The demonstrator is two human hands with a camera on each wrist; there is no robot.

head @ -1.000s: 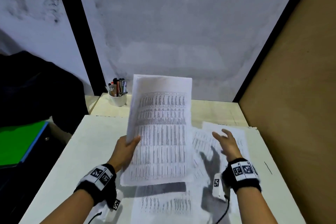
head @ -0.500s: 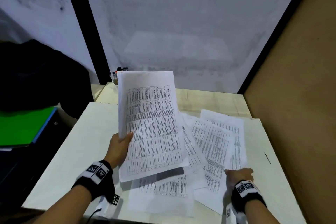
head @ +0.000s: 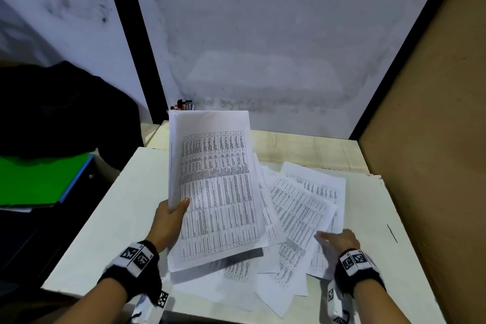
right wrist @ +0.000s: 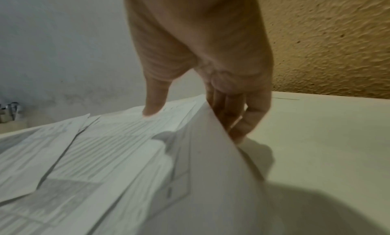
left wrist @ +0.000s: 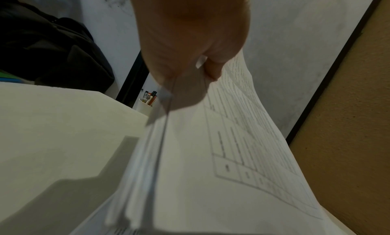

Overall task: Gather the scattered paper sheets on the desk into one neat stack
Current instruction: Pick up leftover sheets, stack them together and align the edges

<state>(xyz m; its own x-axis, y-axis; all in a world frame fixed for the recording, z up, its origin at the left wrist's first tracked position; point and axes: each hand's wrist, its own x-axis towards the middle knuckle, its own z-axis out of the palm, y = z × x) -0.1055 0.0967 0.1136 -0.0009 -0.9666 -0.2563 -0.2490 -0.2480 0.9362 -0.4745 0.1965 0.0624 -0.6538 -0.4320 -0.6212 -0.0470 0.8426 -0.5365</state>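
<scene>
Fingers (right wrist: 240, 120) of the right hand (head: 339, 241) curl beneath the near right edge of a loose printed sheet (head: 323, 221), thumb on its upper face, so that the edge is raised off the tabletop (head: 100, 231) while the rest of the sheet lies flat. The left hand (head: 168, 221) pinches a gathered stack of sheets (head: 215, 192) by its left long edge, thumb on the printed face and the other fingers behind; the stack is held tilted above the tabletop, its long axis running away from the person. The remaining scattered sheets (head: 284, 258) overlap in a fan between and below the two hands, partly under the held stack. The pinched sheet lies directly at the right hand and to the right of the stack, its long axis angled slightly clockwise from the stack's; the right hand is plainly the nearer one. Transfer would therefore appear to call for a leftward carry and a small rotation. A pen cup (left wrist: 145, 103) stands at the far left.
</scene>
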